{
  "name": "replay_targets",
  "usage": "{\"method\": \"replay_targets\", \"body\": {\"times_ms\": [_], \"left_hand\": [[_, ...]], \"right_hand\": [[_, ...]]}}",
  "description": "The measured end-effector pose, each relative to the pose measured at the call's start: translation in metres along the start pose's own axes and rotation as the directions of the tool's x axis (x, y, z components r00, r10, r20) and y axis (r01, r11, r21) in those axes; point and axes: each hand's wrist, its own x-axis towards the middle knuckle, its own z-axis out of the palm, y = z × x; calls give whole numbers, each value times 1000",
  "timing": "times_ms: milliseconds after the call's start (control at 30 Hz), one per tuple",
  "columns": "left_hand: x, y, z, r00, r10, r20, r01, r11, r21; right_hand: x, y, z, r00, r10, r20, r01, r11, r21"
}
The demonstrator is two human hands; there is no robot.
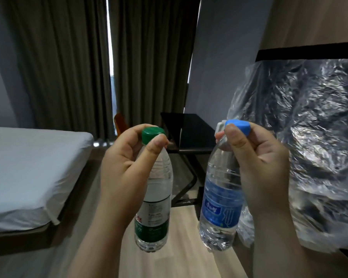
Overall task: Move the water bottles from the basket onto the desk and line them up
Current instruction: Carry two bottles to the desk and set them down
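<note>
green-capped bottle [155,189]: clear, full, white-and-green label, capped, upright, off the ground, neck pinched by left hand [127,167] | blue-capped bottle [221,197]: clear, full, blue label, capped, top leaning slightly right, off the ground, neck pinched by right hand [257,157], just right of the green-capped bottle, level with it, not touching

I am making out no legible text: the blue-label bottle [221,211] at five o'clock is showing blurred white characters, the green-label bottle [153,223] at six o'clock fine print too small.
</note>
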Motion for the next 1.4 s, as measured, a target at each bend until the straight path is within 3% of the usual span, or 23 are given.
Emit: {"method": "replay_targets", "body": {"times_ms": [233,467,767,1167,1400], "left_hand": [[115,-75,-31,1000,15,3,-15,995,102],[198,-149,-39,999,-33,-17,35,995,92],[313,-239,-6,999,-20,-24,22,997,75],[459,-353,36,1000,-27,-3,27,996,82],[553,-441,34,997,-50,65,48,998,29]], "right_hand": [[74,68,86,998,20,-54,-19,999,29],[137,136,143,997,73,-12,-73,997,6],[239,250,189,998,67,-4,-66,993,93],[376,378,239,998,60,38,-63,995,80],[438,457,296,994,109,-16,-108,993,52]]}}
